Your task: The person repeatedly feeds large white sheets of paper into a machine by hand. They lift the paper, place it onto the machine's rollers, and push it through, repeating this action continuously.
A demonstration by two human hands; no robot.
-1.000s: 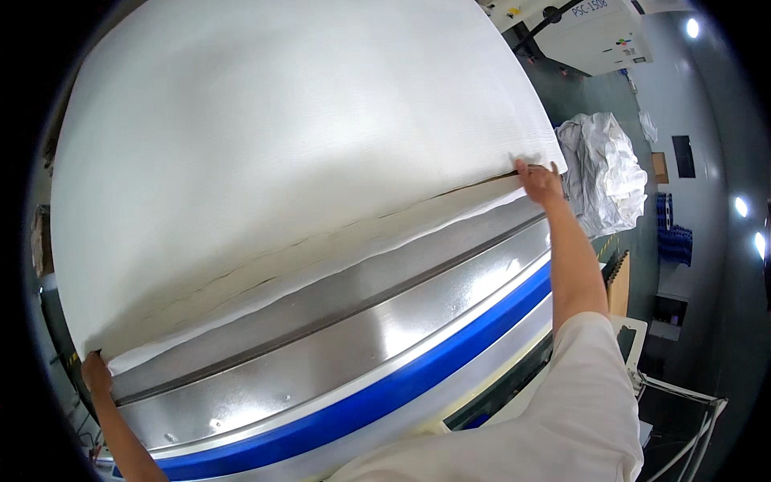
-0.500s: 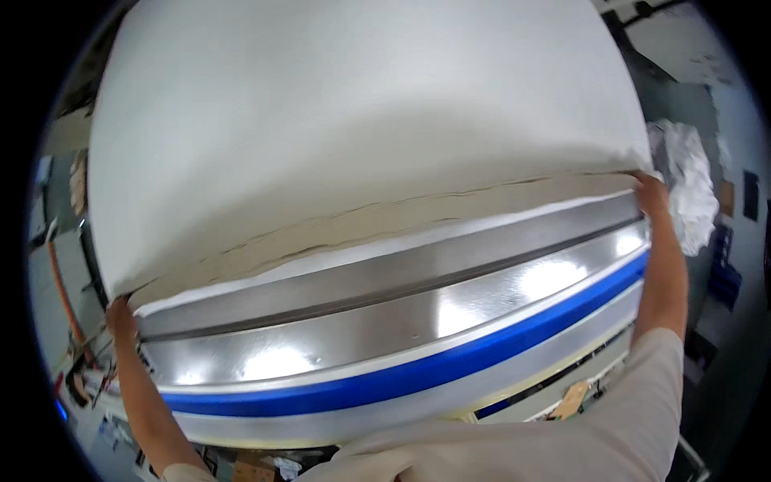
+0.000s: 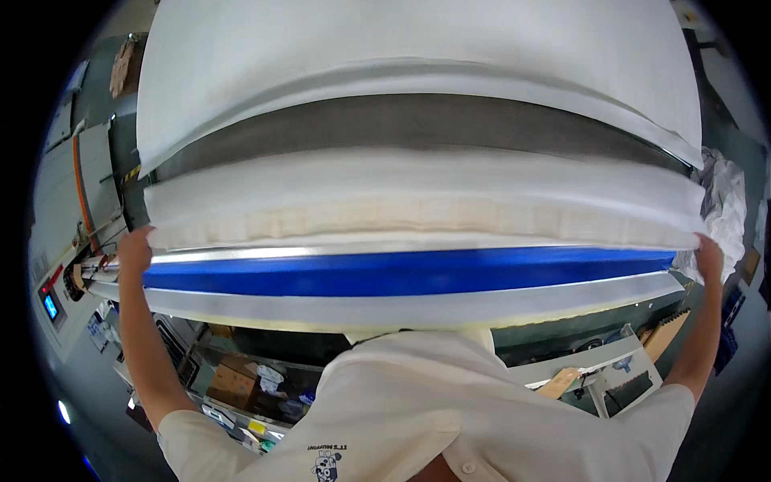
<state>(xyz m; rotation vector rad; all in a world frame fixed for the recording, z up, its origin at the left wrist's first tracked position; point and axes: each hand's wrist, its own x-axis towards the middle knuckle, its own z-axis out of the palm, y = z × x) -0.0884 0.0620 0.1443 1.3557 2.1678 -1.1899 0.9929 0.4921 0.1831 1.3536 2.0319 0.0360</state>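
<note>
My left hand (image 3: 136, 247) and my right hand (image 3: 708, 259) grip opposite ends of a long strip of white fabric (image 3: 426, 181), fingers closed on its corners. It is stretched across the work surface, and its near edge looks cream and slightly rippled. Beyond it, a dark grey band (image 3: 418, 120) separates the strip from a wide white sheet (image 3: 434, 40), whose front edge curves. Directly below the strip runs a blue band (image 3: 409, 271) along the machine's front, with a pale grey edge (image 3: 385, 309) nearer to me.
Crumpled white cloth (image 3: 723, 213) hangs beside my right hand. At the left stand a control panel with a small lit screen (image 3: 50, 306) and an orange hose (image 3: 81, 189). A cardboard box (image 3: 230, 384) sits low in front, and a white frame (image 3: 606, 373) stands at the lower right.
The fabric strip has come toward me, separate from the wide sheet, baring the dark band and covering most of the shiny metal. My right hand has moved lower, bringing both hands nearly level.
</note>
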